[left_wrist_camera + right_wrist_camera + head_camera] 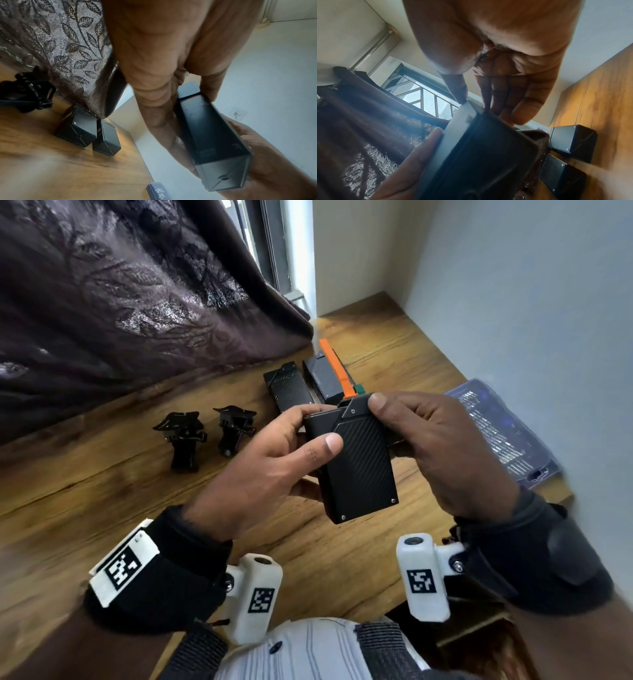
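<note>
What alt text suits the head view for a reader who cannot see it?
Both hands hold a black box above a wooden table; the left hand grips its side, the right hand its top corner. Two more black boxes lie behind.

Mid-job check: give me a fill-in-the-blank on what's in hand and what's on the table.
The left hand and the ___ hand grip one black box above the table.
___ more boxes lie near the curtain.
The strip beside them is ___.
In the head view, the clamps stand to the ___ of the held box.
Missing words: right; two; orange; left.
</note>
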The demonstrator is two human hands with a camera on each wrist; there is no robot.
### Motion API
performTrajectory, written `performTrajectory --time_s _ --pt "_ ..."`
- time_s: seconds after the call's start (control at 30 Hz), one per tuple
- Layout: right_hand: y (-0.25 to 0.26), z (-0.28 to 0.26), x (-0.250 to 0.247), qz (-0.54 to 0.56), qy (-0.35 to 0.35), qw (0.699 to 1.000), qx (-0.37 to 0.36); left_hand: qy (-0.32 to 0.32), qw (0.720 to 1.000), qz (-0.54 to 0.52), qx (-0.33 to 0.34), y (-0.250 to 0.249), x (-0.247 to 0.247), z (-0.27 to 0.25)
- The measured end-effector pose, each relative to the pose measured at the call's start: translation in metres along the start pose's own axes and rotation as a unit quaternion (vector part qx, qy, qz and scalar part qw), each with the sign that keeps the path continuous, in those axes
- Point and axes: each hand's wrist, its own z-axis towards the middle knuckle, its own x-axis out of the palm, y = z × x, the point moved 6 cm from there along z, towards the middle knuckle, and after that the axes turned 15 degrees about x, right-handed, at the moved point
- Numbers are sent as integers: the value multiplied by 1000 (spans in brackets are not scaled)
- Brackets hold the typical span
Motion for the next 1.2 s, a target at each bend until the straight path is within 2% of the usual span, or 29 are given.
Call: performTrajectory --time_s 0.4,0.63,0.9,1.07,1.13,1.2 --pt "6 -15 20 38 58 998 -2 -58 997 -50 -6 -2 -14 -14" --pt "17 -23 33 46 52 997 -26 -66 997 -36 15 -12 -26 -19" --pt "32 -36 49 -57 47 995 -70 -76 986 -146 14 -15 -36 -25" --pt "34 -41 57 -51 76 993 -72 -81 974 -211 -16 -3 -32 -27" --pt "29 -40 60 -45 91 993 -66 -93 970 -222 -25 2 -32 -29" --pt "22 -37 60 -31 95 993 -62 -111 978 -174 -24 1 -34 -28"
